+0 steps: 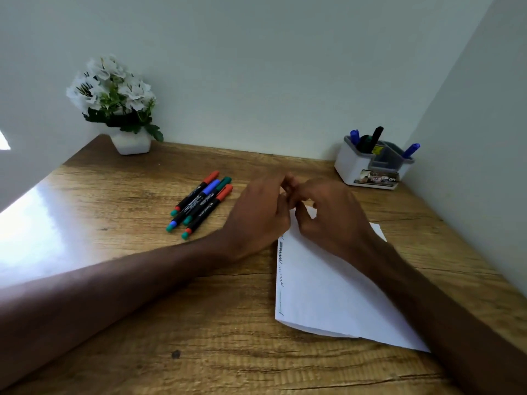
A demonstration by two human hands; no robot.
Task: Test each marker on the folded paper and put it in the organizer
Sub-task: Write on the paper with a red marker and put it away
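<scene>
- Wood-grain brown counter [119, 323] carries everything here; the white folded paper [336, 286] lies flat at centre-right, with dark scribbles running along its left edge, which suggests several markers are already tested.
- The left hand [256, 215] and the right hand [328, 212] meet above the paper's far end, fingertips bunched together and touching. Whether they pinch a marker or a cap between them I cannot tell; nothing shows clearly in that blurred knot of fingers [288, 192].
- Four black-barrelled markers with red, blue and green caps [201, 203] lie side by side on the counter, left of the hands and apart from the paper, probably the untested lot kept within the left hand's reach.
- The white plastic organizer with grey compartments [373, 166] stands in the far right corner against the wall, holding blue and black markers upright; it sits near the right hand, handy for dropping each one in.
- A white pot of white flowers [119, 104] stands at the far left, well apart from the work.
</scene>
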